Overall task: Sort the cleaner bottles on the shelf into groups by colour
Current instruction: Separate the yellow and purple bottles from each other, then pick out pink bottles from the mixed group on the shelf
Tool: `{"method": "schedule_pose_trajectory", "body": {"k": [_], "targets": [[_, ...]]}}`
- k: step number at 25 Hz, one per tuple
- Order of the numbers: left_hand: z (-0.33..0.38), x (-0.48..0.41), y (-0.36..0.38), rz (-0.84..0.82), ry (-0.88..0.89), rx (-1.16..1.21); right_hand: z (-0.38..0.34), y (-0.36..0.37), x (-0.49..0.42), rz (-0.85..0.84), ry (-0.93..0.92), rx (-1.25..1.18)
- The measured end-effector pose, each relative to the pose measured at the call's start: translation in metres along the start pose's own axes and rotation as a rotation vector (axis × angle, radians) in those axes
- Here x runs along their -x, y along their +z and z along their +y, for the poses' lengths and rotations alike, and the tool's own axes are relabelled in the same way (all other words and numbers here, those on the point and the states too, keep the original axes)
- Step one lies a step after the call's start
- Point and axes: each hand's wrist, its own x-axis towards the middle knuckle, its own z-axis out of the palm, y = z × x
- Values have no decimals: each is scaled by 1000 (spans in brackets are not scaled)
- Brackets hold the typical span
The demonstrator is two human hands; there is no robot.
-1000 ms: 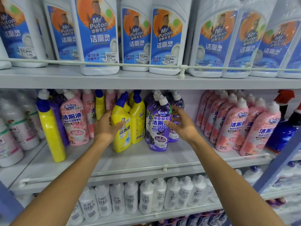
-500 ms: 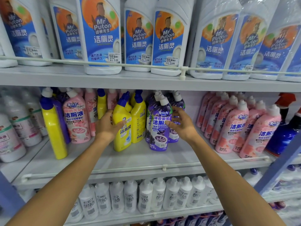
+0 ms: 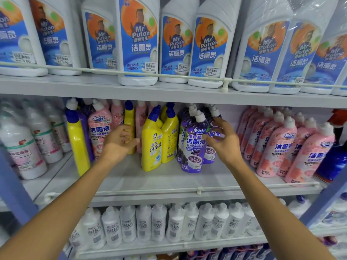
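Letting go is the change: your left hand has come off the front yellow bottle and your right hand off the front purple bottle. Both stand on the shelf, between your two sets of fingers. That pair looks settled, but the pink bottle left of your left fingers is still mixed in. Your right fingers are spread and grip nothing. Your left fingers are half-curled before a slim yellow bottle, and I cannot tell whether they touch it.
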Motion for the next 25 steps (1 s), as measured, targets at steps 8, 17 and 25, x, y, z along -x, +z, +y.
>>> {"method": "schedule_pose_trajectory", "body": {"k": [8, 17, 25], "targets": [[-11, 36, -79, 10, 85, -194, -44, 46, 23, 133, -148, 349], [-17, 52, -126, 48, 64, -217, -68, 108, 27, -247, -137, 133], [-9, 39, -112, 23, 80, -283, -123, 190, 16, -387, -233, 2]]}}
